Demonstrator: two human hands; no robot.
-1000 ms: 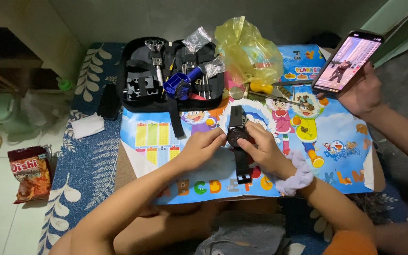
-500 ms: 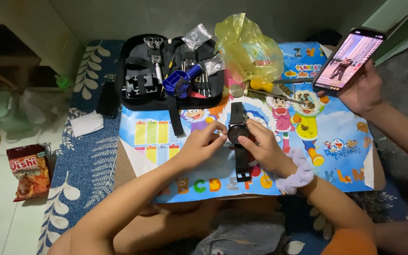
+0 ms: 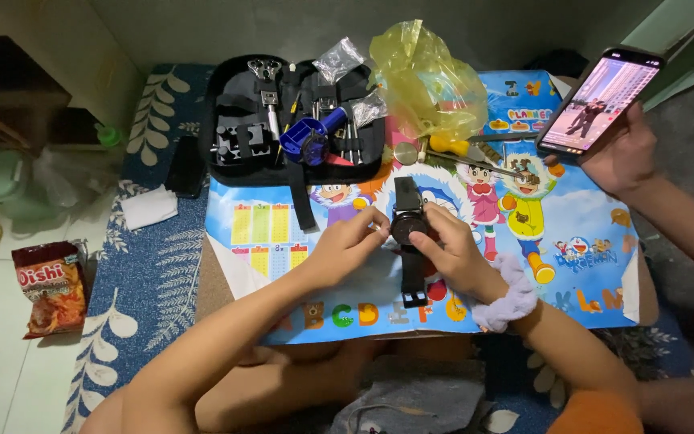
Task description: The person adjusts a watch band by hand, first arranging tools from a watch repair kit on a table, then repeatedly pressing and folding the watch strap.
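Note:
A black wristwatch (image 3: 408, 219) with a long black strap lies on a colourful cartoon poster (image 3: 299, 233) spread over a low table. My right hand (image 3: 453, 251), with a lilac scrunchie on the wrist, steadies the watch case from the right. My left hand (image 3: 347, 241) pinches something very small at the case's left edge; what it is cannot be made out. An open black tool case (image 3: 242, 145) with watch tools and a blue holder (image 3: 307, 138) sits just behind the watch.
Another person's hand (image 3: 620, 153) holds up a lit phone (image 3: 600, 100) at the right. A crumpled yellow plastic bag (image 3: 427, 80) and a yellow-handled tool (image 3: 451, 146) lie at the back. A red snack packet (image 3: 50, 285) and a white tissue (image 3: 148, 209) lie left on the floor and rug.
Both hands stay on the watch with only slight finger shifts. The other person's phone has barely moved.

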